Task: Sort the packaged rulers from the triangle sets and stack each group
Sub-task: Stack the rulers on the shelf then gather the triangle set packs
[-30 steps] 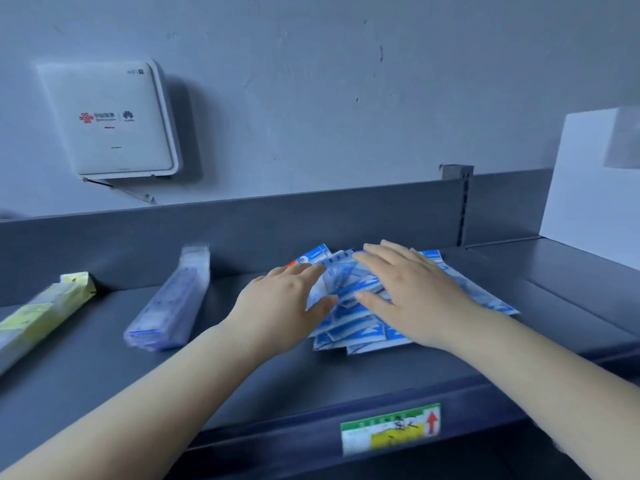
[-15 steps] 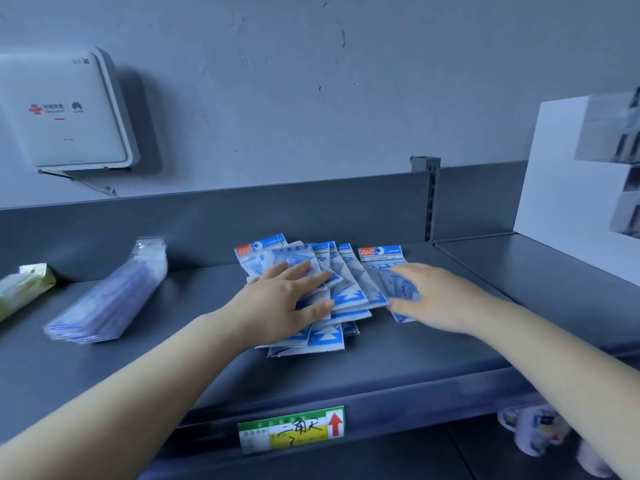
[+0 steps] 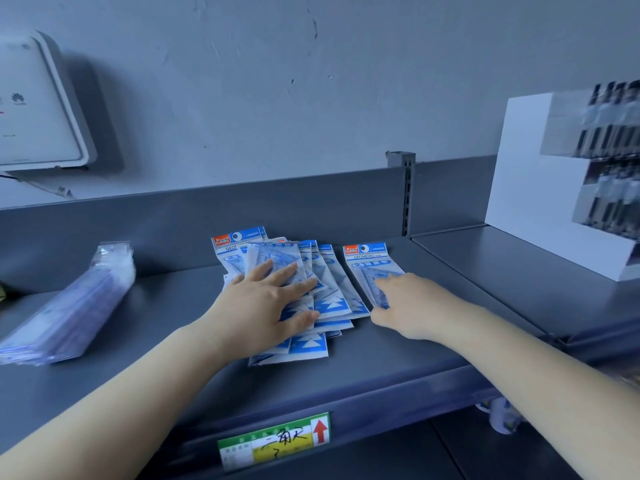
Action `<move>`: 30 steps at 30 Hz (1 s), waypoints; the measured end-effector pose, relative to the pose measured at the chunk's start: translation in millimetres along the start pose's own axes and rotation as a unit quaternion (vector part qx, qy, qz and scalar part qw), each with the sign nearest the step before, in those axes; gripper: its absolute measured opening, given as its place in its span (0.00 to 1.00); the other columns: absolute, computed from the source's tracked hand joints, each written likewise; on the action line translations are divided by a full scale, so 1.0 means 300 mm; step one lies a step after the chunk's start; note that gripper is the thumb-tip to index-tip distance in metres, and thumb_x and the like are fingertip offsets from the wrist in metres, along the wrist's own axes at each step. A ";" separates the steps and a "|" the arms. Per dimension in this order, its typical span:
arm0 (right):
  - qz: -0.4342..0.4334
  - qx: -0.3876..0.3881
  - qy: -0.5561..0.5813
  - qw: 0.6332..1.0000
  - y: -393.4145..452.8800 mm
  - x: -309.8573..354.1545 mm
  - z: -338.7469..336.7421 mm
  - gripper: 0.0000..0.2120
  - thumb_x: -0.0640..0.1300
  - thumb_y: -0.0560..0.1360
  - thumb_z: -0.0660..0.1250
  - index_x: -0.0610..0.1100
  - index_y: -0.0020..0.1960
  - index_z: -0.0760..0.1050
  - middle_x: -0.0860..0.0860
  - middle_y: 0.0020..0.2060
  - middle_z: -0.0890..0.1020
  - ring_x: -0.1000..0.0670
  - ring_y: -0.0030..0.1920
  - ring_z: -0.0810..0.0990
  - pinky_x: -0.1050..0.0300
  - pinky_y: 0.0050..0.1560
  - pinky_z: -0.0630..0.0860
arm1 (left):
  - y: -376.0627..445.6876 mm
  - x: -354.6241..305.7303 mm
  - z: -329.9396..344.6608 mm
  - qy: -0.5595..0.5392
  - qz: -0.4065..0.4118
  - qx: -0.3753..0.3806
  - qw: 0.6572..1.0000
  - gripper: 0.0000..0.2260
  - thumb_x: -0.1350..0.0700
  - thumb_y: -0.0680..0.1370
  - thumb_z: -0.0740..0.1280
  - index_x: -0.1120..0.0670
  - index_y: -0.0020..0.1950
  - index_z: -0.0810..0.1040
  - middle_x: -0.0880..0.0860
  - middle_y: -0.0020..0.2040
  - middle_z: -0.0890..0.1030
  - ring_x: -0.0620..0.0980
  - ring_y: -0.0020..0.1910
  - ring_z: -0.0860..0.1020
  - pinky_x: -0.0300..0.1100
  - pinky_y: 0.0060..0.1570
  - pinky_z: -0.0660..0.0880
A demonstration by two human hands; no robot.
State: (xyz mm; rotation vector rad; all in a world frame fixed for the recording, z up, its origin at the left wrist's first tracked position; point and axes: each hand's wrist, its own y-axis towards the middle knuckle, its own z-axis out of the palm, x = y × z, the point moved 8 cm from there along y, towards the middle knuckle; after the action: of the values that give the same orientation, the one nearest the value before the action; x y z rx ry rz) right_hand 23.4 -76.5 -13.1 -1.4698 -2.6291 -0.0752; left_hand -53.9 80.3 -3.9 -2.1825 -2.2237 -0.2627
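a: head view, how far along?
b: rulers (image 3: 69, 306) sit stacked at centre left of the shelf (image 3: 398, 358). left hand (image 3: 266, 306) lies flat, unclenched, on the fanned triangle sets (image 3: 325, 282) mid-frame; right hand (image 3: 408, 306) grasps one pack (image 3: 372, 263) beside them.
a: left?
b: squaring that fan, i'd judge.

Retail stationery shop: grey metal display shelf (image 3: 381, 362) with slotted upright (image 3: 408, 192), handwritten price label (image 3: 275, 441) on its front edge below the fingers (image 3: 294, 271), packaged triangle sets (image 3: 372, 268) and boxed stock (image 3: 568, 181) to their right.
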 end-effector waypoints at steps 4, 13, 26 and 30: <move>0.020 -0.034 0.009 0.999 -0.006 0.008 -0.020 0.11 0.46 0.73 0.60 0.44 0.37 0.60 0.50 0.35 0.67 0.49 0.35 0.67 0.58 0.29 0.61 | 0.004 -0.001 0.006 0.004 0.004 -0.007 1.000 0.55 0.23 0.51 0.21 0.35 0.74 0.51 0.43 0.77 0.52 0.52 0.77 0.48 0.51 0.74 0.53; 0.054 -0.117 0.086 0.988 -0.008 -0.042 -0.050 0.17 0.42 0.71 0.63 0.42 0.57 0.63 0.48 0.45 0.74 0.44 0.42 0.74 0.58 0.31 0.66 | 0.013 0.008 0.010 -0.007 0.000 -0.025 1.000 0.56 0.24 0.49 0.19 0.35 0.74 0.50 0.43 0.77 0.52 0.52 0.77 0.49 0.50 0.74 0.54; 0.003 -0.252 0.456 0.854 -0.037 -0.007 -0.137 0.27 0.38 0.67 0.69 0.48 0.64 0.66 0.53 0.65 0.72 0.53 0.55 0.77 0.60 0.48 0.72 | 0.000 -0.007 0.007 -0.040 0.013 0.008 0.999 0.27 0.32 0.76 0.44 0.35 0.74 0.44 0.42 0.78 0.46 0.48 0.77 0.44 0.53 0.74 0.49; -0.084 -0.278 0.408 0.865 -0.028 0.170 -0.183 0.26 0.38 0.66 0.70 0.47 0.63 0.68 0.54 0.61 0.74 0.53 0.58 0.75 0.63 0.52 0.70 | -0.011 -0.004 -0.009 -0.076 0.015 -0.003 0.997 0.27 0.38 0.79 0.49 0.38 0.75 0.42 0.42 0.77 0.43 0.46 0.76 0.39 0.52 0.75 0.42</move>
State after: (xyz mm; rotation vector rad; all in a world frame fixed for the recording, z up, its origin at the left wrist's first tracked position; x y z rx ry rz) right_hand -5.5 -43.6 48.3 -0.9581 -2.0472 -1.2578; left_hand -57.6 78.6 -1.7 -2.3107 -2.2656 -0.1057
